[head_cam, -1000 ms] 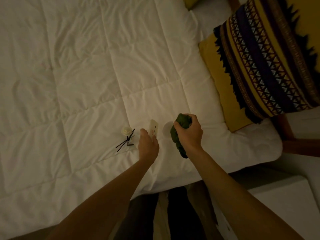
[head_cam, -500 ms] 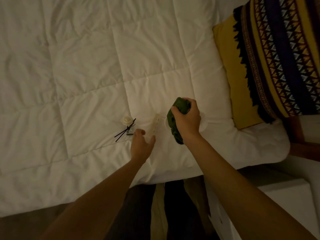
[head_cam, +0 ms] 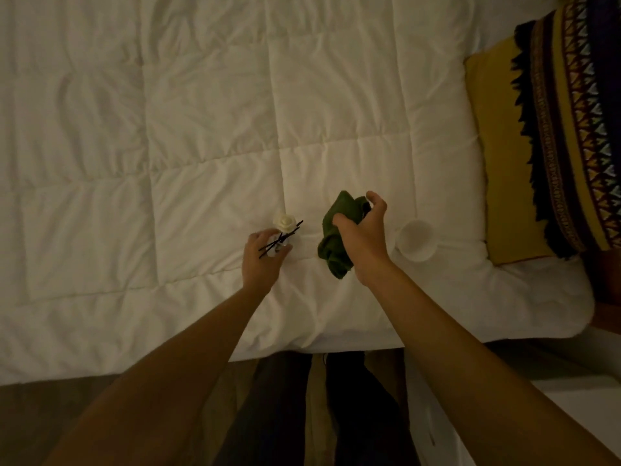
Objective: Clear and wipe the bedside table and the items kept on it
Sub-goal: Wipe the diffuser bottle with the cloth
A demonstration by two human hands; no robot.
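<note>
left hand (head_cam: 262,260) moved off the flat white item to the reed diffuser (head_cam: 284,235), fingers now around its base. that flat item is no longer visible. right hand (head_cam: 361,237) with green cloth (head_cam: 336,243) shifted off the white cup (head_cam: 415,238), now exposed near the duvet's (head_cam: 201,129) front edge.

A white quilted comforter (head_cam: 208,129) covers the bed and fills most of the view, stitched into large squares and softly creased. At the right edge a mustard-yellow pillow (head_cam: 494,156) lies on the comforter – over it sits a woven cushion (head_cam: 578,136) striped in dark purple, yellow and small pale triangles, with a jagged black border. Below the bed's near edge runs a strip of dim brown floor (head_cam: 50,408)
</note>
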